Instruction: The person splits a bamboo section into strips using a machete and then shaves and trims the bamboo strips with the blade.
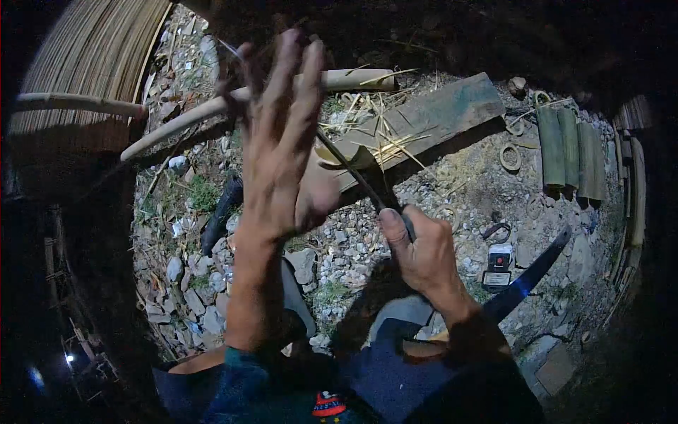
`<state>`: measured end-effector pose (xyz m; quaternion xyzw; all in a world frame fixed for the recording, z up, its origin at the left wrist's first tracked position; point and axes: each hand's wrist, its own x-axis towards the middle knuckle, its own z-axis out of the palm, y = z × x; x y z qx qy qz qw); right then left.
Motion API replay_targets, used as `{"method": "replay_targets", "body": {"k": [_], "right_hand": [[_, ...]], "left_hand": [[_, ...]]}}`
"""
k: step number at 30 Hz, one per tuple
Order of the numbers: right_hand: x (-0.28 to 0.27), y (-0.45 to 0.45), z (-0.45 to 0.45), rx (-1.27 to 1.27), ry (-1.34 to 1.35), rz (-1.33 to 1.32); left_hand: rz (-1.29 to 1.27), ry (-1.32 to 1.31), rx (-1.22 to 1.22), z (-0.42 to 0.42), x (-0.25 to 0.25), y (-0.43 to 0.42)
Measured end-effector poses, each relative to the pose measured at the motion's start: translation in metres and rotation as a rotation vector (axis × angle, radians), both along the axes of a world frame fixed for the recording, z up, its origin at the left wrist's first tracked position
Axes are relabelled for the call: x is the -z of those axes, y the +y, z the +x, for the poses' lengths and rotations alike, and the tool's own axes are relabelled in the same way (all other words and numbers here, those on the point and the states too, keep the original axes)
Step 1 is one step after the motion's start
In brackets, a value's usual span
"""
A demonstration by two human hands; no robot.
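Note:
My left hand (279, 152) is raised with its fingers stretched out and apart, blurred by motion, above a pale pole. My right hand (427, 247) is closed around a narrow dark knife (357, 177), whose blade slants up and left toward my left palm. Behind the blade, a curved pale piece (342, 154), perhaps bamboo, sits by a wooden plank (445, 109). Thin yellowish strips (392, 145) lie scattered over the plank. A pale thin tip shows beside my left fingers; I cannot tell whether it touches them.
The pale pole (187, 120) crosses the stony ground on the left. A broad dark blade (533, 279) extends past my right forearm, near a small black device (498, 267). Green bamboo sections (551, 148) and a ring (510, 157) lie at right. Bundled slats (92, 56) are at upper left.

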<state>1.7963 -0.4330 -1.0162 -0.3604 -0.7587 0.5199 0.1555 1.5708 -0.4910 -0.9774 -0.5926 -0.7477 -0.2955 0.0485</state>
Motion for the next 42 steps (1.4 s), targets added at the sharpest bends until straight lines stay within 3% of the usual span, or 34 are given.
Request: {"method": "replay_targets", "body": {"k": [2,5,9,13,14,16,18,23,25,26,28,34,36,38,40,41,42], "right_hand": [[0.004,0.004,0.004,-0.040,-0.004,0.121],[0.024,0.003,0.014,-0.054,0.044,0.102],[-0.001,0.010,-0.008,0.015,-0.049,0.117],[0.065,0.017,0.004,0.028,-0.082,0.275],[0.083,0.019,0.015,0.033,-0.079,0.275],[0.110,0.017,0.046,-0.082,-0.320,0.174],[0.115,0.010,0.051,0.033,-0.366,0.094],[0.132,0.024,0.054,0.216,-0.440,-0.048],[0.128,0.028,0.061,0.229,-0.474,-0.051],[0.127,0.029,0.062,0.241,-0.508,-0.056],[0.121,0.020,0.065,0.281,-0.446,-0.061],[0.096,-0.007,0.057,0.238,-0.315,-0.186],[0.075,-0.015,0.050,0.186,0.066,-0.167],[0.044,-0.014,0.043,0.174,0.066,-0.216],[0.020,-0.009,0.034,0.063,0.156,-0.130],[0.014,-0.007,0.030,0.042,0.126,-0.135],[0.012,-0.005,0.026,0.038,0.128,-0.129]], "left_hand": [[0.032,0.018,0.241,-0.007,-0.038,0.030],[-0.013,0.180,0.356,-0.035,-0.053,0.049],[-0.015,0.317,0.360,-0.086,-0.038,0.089],[0.037,0.287,0.456,-0.094,-0.012,0.094],[-0.333,0.078,0.425,-0.051,-0.057,0.078],[-0.047,-0.019,0.414,-0.042,-0.030,0.058],[-0.075,-0.218,0.310,-0.028,-0.015,0.035],[0.002,0.090,0.075,-0.008,0.051,-0.018],[0.388,-0.537,-0.225,0.000,0.068,-0.018],[0.390,-0.537,-0.232,0.001,0.075,-0.018],[0.624,-0.832,-0.183,0.006,0.080,-0.010],[0.750,-0.665,-0.168,0.019,0.092,0.016],[0.686,-0.736,-0.252,0.025,0.112,0.009],[0.763,-0.624,-0.305,0.042,0.099,0.028],[0.766,-0.695,-0.546,0.047,0.089,0.038],[0.755,-1.051,-0.456,0.048,0.076,0.033],[0.763,-1.050,-0.455,0.050,0.076,0.037]]}}
